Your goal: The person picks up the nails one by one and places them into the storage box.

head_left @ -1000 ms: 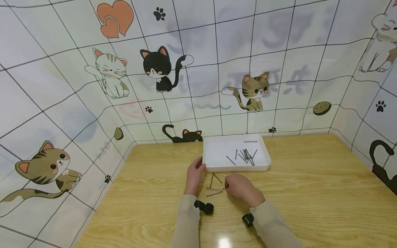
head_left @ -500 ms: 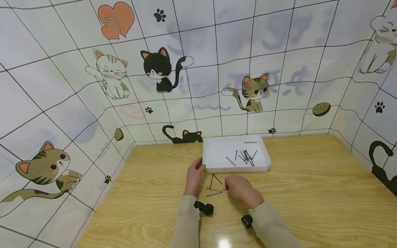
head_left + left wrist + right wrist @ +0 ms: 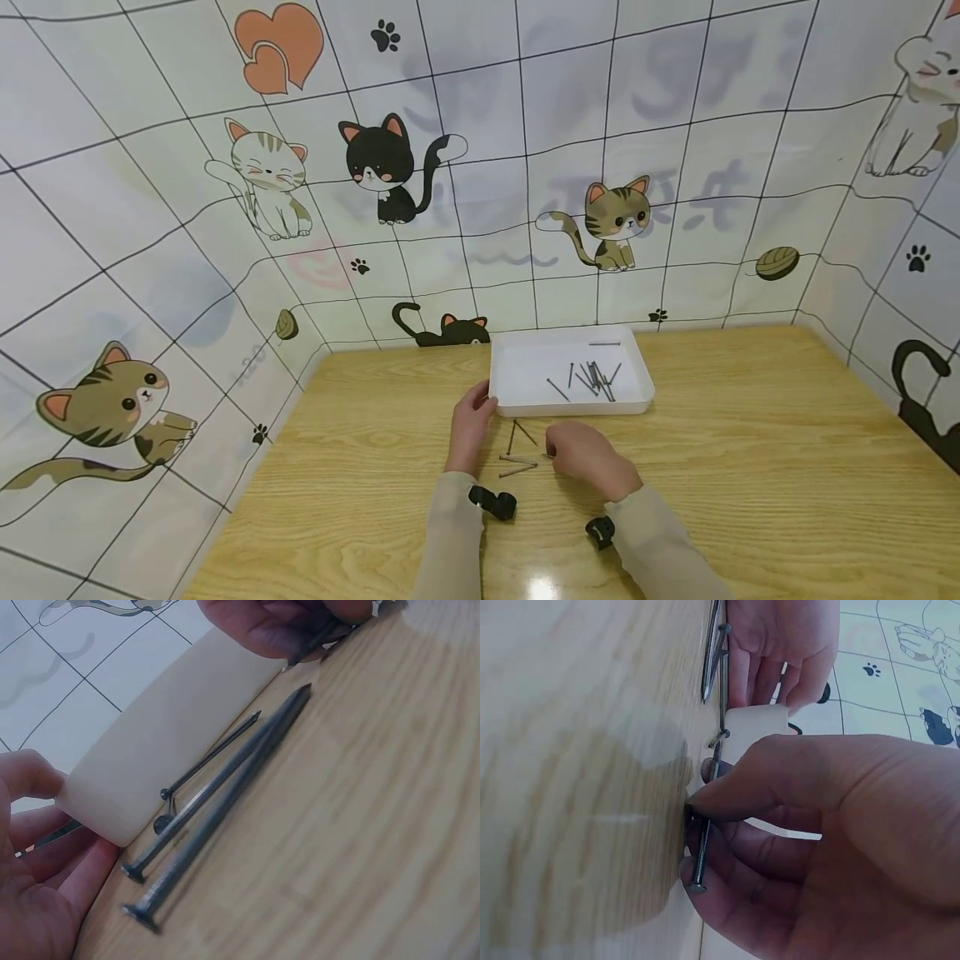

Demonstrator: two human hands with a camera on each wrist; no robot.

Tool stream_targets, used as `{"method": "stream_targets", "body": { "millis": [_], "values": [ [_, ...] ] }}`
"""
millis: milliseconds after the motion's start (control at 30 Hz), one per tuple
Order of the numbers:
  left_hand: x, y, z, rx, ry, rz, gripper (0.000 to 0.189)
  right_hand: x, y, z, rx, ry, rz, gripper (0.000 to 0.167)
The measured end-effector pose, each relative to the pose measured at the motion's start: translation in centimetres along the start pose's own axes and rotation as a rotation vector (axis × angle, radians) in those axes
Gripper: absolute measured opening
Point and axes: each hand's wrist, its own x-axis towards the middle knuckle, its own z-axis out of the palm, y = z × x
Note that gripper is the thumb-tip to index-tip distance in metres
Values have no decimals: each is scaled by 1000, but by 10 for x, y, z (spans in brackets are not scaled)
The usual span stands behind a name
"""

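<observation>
In the head view, my left hand [image 3: 471, 427] holds the front left corner of a white tray [image 3: 525, 367], fingers along its side and thumb at the corner. My right hand [image 3: 588, 458] is low over the table just in front of the tray. Its thumb and fingers pinch a nail [image 3: 703, 855], whose flat head shows in the right wrist view. A few loose nails [image 3: 517, 471] lie on the wood between the hands, two of them meeting at their points [image 3: 300, 694]. Inside the tray is a scattered heap of nails [image 3: 596, 379].
The wooden table [image 3: 360, 467] runs up to a wall sheet [image 3: 510, 200] printed with cats and grid lines at the back and both sides. Black wrist cameras [image 3: 495, 502] sit on both sleeves. The tray stands near the table's back edge.
The right hand has shifted very slightly, drawing the pinched nail a little right, away from the loose nails. The left hand and the tray look the same.
</observation>
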Motion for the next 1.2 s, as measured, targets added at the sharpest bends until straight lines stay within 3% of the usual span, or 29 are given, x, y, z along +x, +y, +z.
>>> {"method": "stream_targets", "body": {
  "millis": [200, 500, 700, 900, 1100, 1200],
  "values": [
    [0, 1, 0, -2, -2, 15, 40, 3, 4, -2, 24, 39, -8, 15],
    [-2, -1, -1, 0, -6, 18, 40, 14, 17, -11, 174, 102, -39, 27],
    [2, 1, 1, 2, 4, 11, 39, 17, 34, -31, 371, 236, -19, 31],
    [7, 4, 3, -2, -6, 39, 40, 27, 45, -50, 473, 374, 19, 31],
    [7, 3, 1, -6, 1, 18, 40, 51, 51, -63, 631, 328, 56, 29],
    [3, 1, 1, -11, 0, -1, 41, 63, 52, -64, 652, 291, 88, 29]
  ]
}}
